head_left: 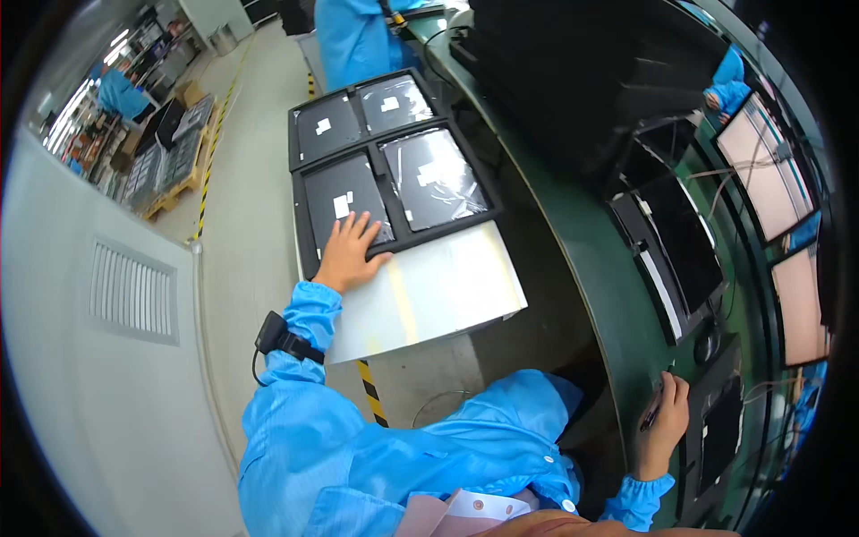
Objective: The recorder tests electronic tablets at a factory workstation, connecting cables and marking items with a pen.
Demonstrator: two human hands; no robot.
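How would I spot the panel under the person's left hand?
Find the white tabletop beside the long green bench. On its far part, black compartments hold four flat panels. Yours is the near-left panel, the only one with the left hand over it.

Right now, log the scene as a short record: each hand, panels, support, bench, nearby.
left hand: spread over the near end of the near-left panel
right hand: holds a slim dark tool, kind unclear, by the green bench
panels: four, dark, two by two, white labels, in black framing
support: white surface under the framing
bench: black mouse, dark screen
nearby: person in blue beyond the framing's far end
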